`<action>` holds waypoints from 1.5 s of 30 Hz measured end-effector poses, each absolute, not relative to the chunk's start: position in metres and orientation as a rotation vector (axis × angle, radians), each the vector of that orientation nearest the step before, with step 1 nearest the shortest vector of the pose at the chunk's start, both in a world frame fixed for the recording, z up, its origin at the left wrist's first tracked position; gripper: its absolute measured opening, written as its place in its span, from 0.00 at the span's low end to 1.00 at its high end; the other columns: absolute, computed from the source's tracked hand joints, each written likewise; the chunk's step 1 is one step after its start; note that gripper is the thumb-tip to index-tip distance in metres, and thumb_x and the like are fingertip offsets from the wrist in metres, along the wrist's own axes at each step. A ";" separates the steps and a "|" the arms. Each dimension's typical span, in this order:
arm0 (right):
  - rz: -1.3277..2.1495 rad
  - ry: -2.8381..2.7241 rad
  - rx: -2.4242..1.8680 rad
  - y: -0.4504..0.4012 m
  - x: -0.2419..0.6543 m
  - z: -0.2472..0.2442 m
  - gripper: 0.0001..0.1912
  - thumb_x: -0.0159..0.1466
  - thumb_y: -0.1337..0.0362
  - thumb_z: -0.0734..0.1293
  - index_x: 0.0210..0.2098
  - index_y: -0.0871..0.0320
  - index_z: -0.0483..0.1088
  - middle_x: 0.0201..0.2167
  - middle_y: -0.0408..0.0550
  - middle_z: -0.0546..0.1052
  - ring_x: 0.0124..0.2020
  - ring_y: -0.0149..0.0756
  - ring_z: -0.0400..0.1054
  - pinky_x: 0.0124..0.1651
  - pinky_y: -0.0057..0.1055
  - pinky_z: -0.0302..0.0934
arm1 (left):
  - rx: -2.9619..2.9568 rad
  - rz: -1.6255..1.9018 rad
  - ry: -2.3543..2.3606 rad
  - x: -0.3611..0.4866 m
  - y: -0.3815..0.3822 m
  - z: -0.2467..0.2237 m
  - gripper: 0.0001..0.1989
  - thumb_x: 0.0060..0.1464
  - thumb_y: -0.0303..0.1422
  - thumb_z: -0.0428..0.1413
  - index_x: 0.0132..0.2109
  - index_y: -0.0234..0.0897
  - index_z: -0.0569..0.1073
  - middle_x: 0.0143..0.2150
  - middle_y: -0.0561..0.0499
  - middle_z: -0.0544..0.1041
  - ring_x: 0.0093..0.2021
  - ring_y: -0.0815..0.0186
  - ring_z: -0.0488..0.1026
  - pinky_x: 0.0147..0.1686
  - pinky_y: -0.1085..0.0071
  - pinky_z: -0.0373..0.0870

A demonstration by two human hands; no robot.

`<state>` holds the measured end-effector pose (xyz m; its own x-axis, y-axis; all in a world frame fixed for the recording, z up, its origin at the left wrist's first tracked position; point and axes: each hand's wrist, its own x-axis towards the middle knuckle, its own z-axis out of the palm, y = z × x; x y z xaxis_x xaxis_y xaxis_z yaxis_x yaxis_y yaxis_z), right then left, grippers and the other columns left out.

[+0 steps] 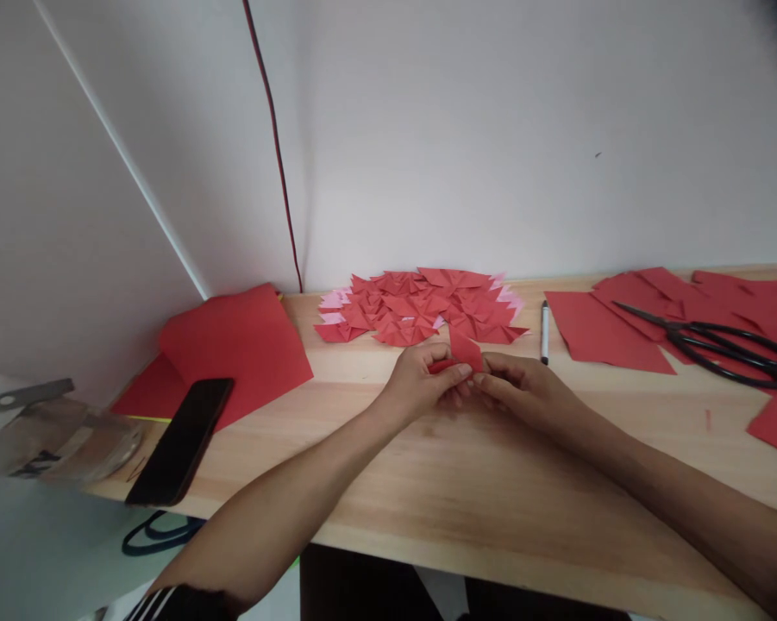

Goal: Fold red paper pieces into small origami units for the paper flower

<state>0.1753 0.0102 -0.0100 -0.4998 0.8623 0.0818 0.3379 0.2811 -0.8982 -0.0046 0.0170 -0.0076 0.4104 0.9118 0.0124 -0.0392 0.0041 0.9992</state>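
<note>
Between my two hands is a small piece of red paper (466, 352), partly folded and raised just above the wooden table. My left hand (430, 373) pinches its left side, thumb on top and fingers underneath. On the other side my right hand (514, 385) grips the lower right edge between thumb and fingers. Part of the paper is hidden by the fingers. Right behind the hands lies a wide spread of folded red and pink paper pieces (420, 306), set close together against the wall.
Black-handled scissors (717, 341) lie on red paper sheets (611, 332) at the right. A white marker (544, 332) stands between them and the folded pieces. To the left are large red sheets (246, 345), a black phone (181, 442) and a clear plastic container (84, 440).
</note>
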 end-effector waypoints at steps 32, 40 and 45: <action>1.263 -1.950 -1.141 0.011 0.175 -0.009 0.12 0.64 0.57 0.59 0.31 0.57 0.69 0.27 0.42 0.72 0.27 0.31 0.62 0.32 0.28 0.56 | 1.315 0.895 0.894 -0.002 0.017 -0.013 0.16 0.51 0.43 0.56 0.29 0.33 0.68 0.19 0.55 0.69 0.15 0.74 0.63 0.16 0.78 0.59; 1.561 -1.823 -1.132 0.027 0.167 -0.005 0.13 0.61 0.56 0.60 0.26 0.58 0.67 0.22 0.43 0.70 0.22 0.30 0.63 0.27 0.28 0.58 | 1.332 0.954 0.993 -0.003 0.022 -0.015 0.16 0.51 0.43 0.57 0.27 0.33 0.68 0.20 0.54 0.69 0.15 0.73 0.64 0.15 0.77 0.61; 1.561 -1.870 -0.985 0.033 0.160 -0.005 0.11 0.62 0.61 0.58 0.30 0.57 0.70 0.26 0.45 0.74 0.26 0.31 0.65 0.30 0.28 0.59 | 1.325 0.941 1.090 -0.013 0.028 -0.009 0.15 0.50 0.41 0.58 0.27 0.33 0.67 0.16 0.56 0.67 0.14 0.75 0.60 0.14 0.79 0.56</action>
